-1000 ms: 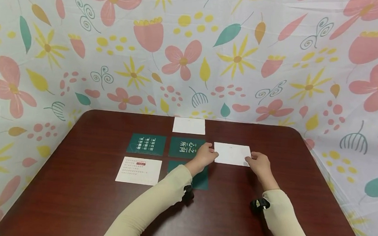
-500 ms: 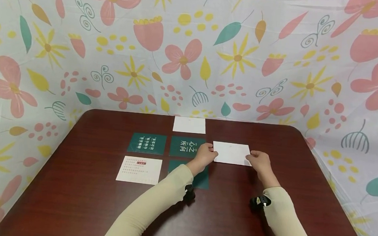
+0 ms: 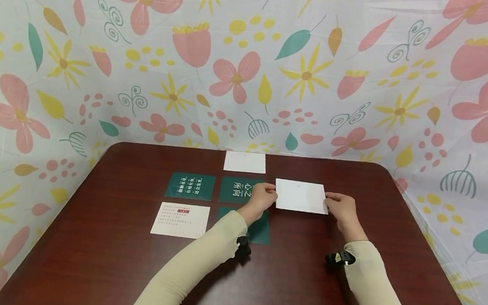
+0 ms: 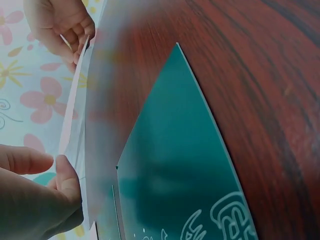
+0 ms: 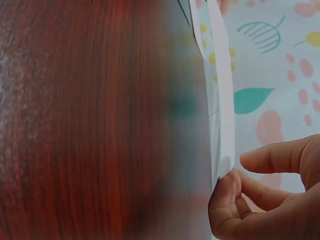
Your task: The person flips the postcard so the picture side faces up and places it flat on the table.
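Note:
A blank-looking white card [image 3: 302, 196] is held between my two hands above the right side of the table. My left hand [image 3: 261, 198] pinches its left edge, and my right hand [image 3: 342, 207] grips the right edge. Seen edge-on in the left wrist view, the white card [image 4: 72, 110] stands off the tabletop, with my left hand [image 4: 42, 197] at its near end. In the right wrist view, my right hand [image 5: 270, 195] has its fingers at the card's end, the thumb close by. Beneath my left arm lies a green card [image 3: 259, 230], partly hidden.
Left of the hands lie a green card with white writing [image 3: 189, 186] and a white card with red print [image 3: 180, 220]. Another green card [image 3: 235, 189] sits just behind my left hand. A white card [image 3: 244, 162] lies by the table's [image 3: 134, 267] far edge, before a floral cloth [image 3: 234, 114].
The held white card has risen slightly, its far edge tilting up. My right hand has shifted a little to the right, and its thumb no longer shows over the card.

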The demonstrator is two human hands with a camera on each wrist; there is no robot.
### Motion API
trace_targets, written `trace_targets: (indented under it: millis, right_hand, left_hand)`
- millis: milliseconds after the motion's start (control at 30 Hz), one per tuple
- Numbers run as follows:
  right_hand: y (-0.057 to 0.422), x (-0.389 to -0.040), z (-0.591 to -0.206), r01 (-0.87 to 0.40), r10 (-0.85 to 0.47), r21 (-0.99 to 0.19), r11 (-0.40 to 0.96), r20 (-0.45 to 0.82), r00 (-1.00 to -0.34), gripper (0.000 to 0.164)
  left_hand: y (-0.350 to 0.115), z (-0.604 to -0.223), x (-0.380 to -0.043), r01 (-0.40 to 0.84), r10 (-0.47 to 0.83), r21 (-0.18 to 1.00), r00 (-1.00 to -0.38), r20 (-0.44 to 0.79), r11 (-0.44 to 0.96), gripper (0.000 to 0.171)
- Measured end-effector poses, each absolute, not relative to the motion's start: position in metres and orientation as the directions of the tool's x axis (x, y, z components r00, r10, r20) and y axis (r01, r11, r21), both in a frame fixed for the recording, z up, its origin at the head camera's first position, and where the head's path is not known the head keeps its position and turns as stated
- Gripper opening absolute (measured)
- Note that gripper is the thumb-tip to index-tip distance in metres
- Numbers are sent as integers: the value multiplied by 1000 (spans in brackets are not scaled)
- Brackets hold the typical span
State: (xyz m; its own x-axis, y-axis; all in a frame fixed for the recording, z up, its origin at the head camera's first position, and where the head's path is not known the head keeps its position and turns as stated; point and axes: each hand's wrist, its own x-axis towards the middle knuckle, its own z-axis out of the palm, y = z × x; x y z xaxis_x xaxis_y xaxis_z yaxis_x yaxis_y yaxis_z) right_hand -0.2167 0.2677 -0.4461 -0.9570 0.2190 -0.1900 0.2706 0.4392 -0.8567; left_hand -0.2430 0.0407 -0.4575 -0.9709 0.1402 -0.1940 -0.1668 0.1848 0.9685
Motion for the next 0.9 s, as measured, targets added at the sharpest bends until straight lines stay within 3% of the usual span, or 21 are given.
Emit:
trace_targets:
  millis: [533,900]
  right_hand:
    - [272,-217,-442,256,243,-923,286,-189,-951,41]
    - [272,-213,-437,222,190,-974,-42,-226,-955,43]
  left_hand:
    - [34,-458,-245,-179,136,979,-972,-192,99,17]
    - [28,-458,-246,-131,130,991,-982,-134,35,12]
